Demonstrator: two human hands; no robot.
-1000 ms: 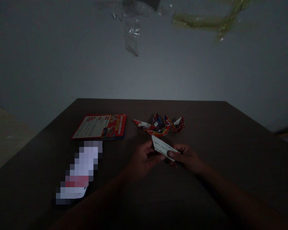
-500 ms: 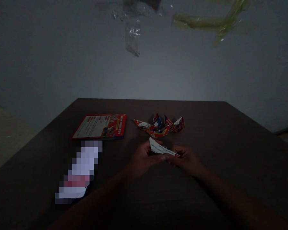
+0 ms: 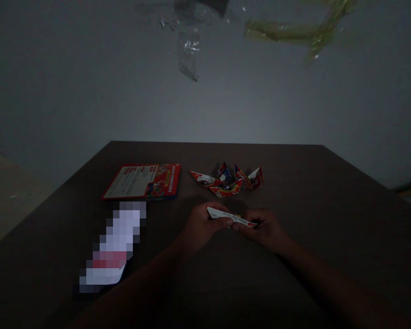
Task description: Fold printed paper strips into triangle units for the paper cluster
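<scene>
A folded paper piece (image 3: pixel 230 218), white with small print and a red tip at its right end, lies nearly flat and narrow between both hands just above the dark, matte bench (image 3: pixel 329 205). The left hand (image 3: pixel 200 226) closes its grip on the left end, thumb on top; the right hand (image 3: pixel 265 228) pinches the right end. To the left lies a long pale sheet (image 3: pixel 111 249). Farther back sits a cluster of small folded paper shapes (image 3: pixel 228 179), red and blue, sharp-pointed, and a glossy red booklet (image 3: pixel 142 181) lying flat.
</scene>
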